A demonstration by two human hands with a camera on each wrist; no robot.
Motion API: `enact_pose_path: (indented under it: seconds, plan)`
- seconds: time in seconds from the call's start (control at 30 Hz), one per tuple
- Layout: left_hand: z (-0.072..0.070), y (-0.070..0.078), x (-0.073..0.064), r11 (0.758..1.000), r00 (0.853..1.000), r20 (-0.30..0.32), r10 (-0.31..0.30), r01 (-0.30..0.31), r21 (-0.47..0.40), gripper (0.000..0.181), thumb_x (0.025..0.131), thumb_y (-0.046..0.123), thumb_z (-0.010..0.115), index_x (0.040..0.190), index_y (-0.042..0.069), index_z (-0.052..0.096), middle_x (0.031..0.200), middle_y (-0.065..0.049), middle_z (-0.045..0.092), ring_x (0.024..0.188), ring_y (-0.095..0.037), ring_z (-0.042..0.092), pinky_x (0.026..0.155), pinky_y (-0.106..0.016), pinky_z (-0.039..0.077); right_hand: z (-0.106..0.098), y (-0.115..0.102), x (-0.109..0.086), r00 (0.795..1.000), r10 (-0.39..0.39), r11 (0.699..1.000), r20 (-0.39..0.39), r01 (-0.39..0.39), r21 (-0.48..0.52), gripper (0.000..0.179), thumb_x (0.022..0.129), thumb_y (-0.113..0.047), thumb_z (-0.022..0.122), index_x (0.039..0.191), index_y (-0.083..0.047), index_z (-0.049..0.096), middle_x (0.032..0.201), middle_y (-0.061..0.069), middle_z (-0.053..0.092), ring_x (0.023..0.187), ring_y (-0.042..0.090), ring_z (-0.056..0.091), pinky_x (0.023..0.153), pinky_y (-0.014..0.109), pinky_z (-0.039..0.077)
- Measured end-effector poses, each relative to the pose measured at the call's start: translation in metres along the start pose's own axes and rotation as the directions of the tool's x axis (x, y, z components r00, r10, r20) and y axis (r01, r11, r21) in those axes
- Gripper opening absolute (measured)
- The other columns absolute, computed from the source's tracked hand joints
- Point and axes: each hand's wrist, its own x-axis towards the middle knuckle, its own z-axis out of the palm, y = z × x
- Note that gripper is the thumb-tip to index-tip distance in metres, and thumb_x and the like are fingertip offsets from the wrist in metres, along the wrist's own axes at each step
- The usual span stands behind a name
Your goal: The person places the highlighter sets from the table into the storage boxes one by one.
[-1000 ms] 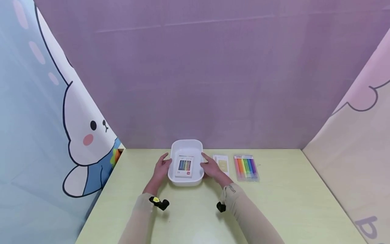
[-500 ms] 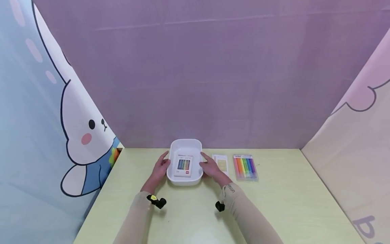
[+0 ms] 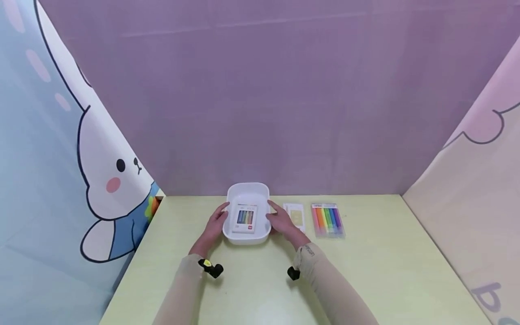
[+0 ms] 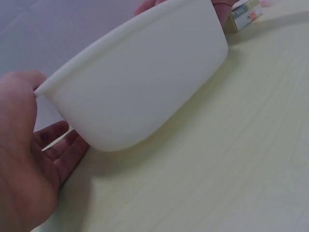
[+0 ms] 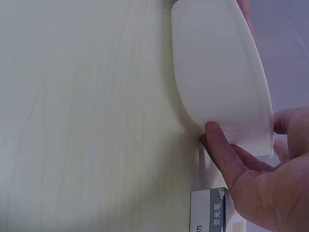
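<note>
A white plastic storage bin (image 3: 248, 197) stands near the back of the table, with a flat white box (image 3: 245, 230) lying inside that has a picture of coloured sticks on its front. My left hand (image 3: 213, 225) grips the bin's left side, thumb at the rim and fingers low against the wall in the left wrist view. On the opposite side my right hand (image 3: 283, 222) holds the bin, its fingers (image 5: 222, 147) under the lower wall and the thumb by the rim. Just right of that hand lies a white box (image 3: 296, 216) with a yellowish panel, partly hidden by the hand.
A clear pack of rainbow-coloured pens (image 3: 328, 220) lies further right on the pale table (image 3: 390, 266). Behind the table hangs a purple cloth (image 3: 260, 99). Printed cloths (image 3: 36, 180) close off both sides.
The head view shifts slightly. Both hands keep their hold on the bin, which stays about where it was.
</note>
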Motion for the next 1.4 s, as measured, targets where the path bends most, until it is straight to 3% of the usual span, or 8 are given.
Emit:
enact_pose_path:
  seconds: [0.13,0.37,0.53,0.6,0.8,1.0,1.13,1.4]
  plan:
    - [0.005,-0.004,-0.002,1.000,1.000,-0.027,0.000,0.000,0.000,0.043,0.103,0.023,0.049,0.145,0.020,0.046,0.119,-0.021,0.049,0.110,-0.031,0.050,0.095,-0.041,0.043,0.000,0.003,-0.002,1.000,0.003,1.000,0.002,-0.003,0.018,0.058,0.098,-0.013,0.056,0.151,-0.026,0.036,0.122,0.026,0.057,0.083,0.036,0.067,0.062,0.044,0.057]
    - [0.009,0.000,-0.007,0.994,1.000,-0.022,0.014,-0.016,-0.106,0.045,0.103,0.015,0.049,0.147,0.017,0.042,0.151,-0.018,0.036,0.134,-0.035,0.037,0.108,-0.048,0.032,0.004,-0.002,-0.006,1.000,-0.023,0.999,-0.006,0.022,-0.027,0.057,0.100,-0.015,0.051,0.153,-0.024,0.033,0.130,0.027,0.052,0.088,0.036,0.066,0.063,0.043,0.058]
    - [0.006,0.025,-0.017,0.992,1.000,0.019,-0.018,0.020,-0.121,0.048,0.104,0.013,0.046,0.150,0.012,0.036,0.156,-0.017,0.026,0.140,-0.036,0.026,0.112,-0.047,0.025,0.004,-0.010,-0.010,0.998,-0.065,0.990,0.013,0.066,-0.125,0.054,0.101,-0.016,0.049,0.153,-0.016,0.032,0.137,0.027,0.047,0.093,0.036,0.064,0.064,0.043,0.057]
    - [0.005,0.032,-0.020,0.991,0.999,0.036,-0.030,0.035,-0.128,0.049,0.103,0.011,0.045,0.151,0.008,0.034,0.156,-0.018,0.024,0.141,-0.036,0.024,0.112,-0.048,0.024,0.004,-0.015,-0.013,0.995,-0.095,0.971,0.019,0.097,-0.219,0.053,0.101,-0.019,0.050,0.151,-0.012,0.034,0.138,0.026,0.047,0.102,0.038,0.061,0.073,0.045,0.056]
    - [0.004,0.026,-0.017,0.983,0.999,0.037,-0.039,0.044,-0.177,0.049,0.103,0.010,0.045,0.151,0.008,0.034,0.157,-0.017,0.024,0.141,-0.036,0.023,0.112,-0.049,0.023,0.001,-0.031,-0.027,0.980,-0.198,0.856,0.014,0.180,-0.485,0.048,0.099,-0.025,0.053,0.141,-0.003,0.048,0.136,0.020,0.052,0.121,0.038,0.052,0.100,0.050,0.041]
    - [0.007,0.007,-0.010,0.983,1.000,0.004,-0.028,0.029,-0.184,0.047,0.104,0.013,0.046,0.150,0.014,0.037,0.157,-0.013,0.026,0.142,-0.032,0.024,0.113,-0.046,0.023,-0.007,-0.042,-0.038,0.961,-0.274,0.712,-0.037,0.177,-0.680,0.040,0.095,-0.027,0.058,0.128,-0.004,0.060,0.128,0.018,0.058,0.116,0.036,0.055,0.093,0.051,0.046]
    - [0.009,0.001,-0.007,0.989,1.000,-0.021,-0.013,0.009,-0.149,0.047,0.104,0.015,0.044,0.150,0.017,0.037,0.157,-0.012,0.026,0.142,-0.031,0.023,0.113,-0.046,0.023,-0.012,-0.041,-0.042,0.968,-0.251,0.608,-0.027,0.136,-0.782,0.041,0.093,-0.031,0.060,0.127,-0.007,0.060,0.126,0.016,0.059,0.109,0.034,0.059,0.082,0.049,0.051]
    - [0.009,0.000,-0.008,0.991,0.999,-0.028,-0.030,0.026,-0.128,0.047,0.104,0.018,0.046,0.150,0.022,0.039,0.156,-0.016,0.025,0.142,-0.034,0.022,0.113,-0.046,0.023,-0.021,-0.026,-0.042,0.981,-0.180,0.478,-0.074,0.021,-0.878,0.058,0.088,-0.042,0.065,0.132,-0.006,0.056,0.127,0.019,0.054,0.108,0.040,0.053,0.081,0.052,0.049]
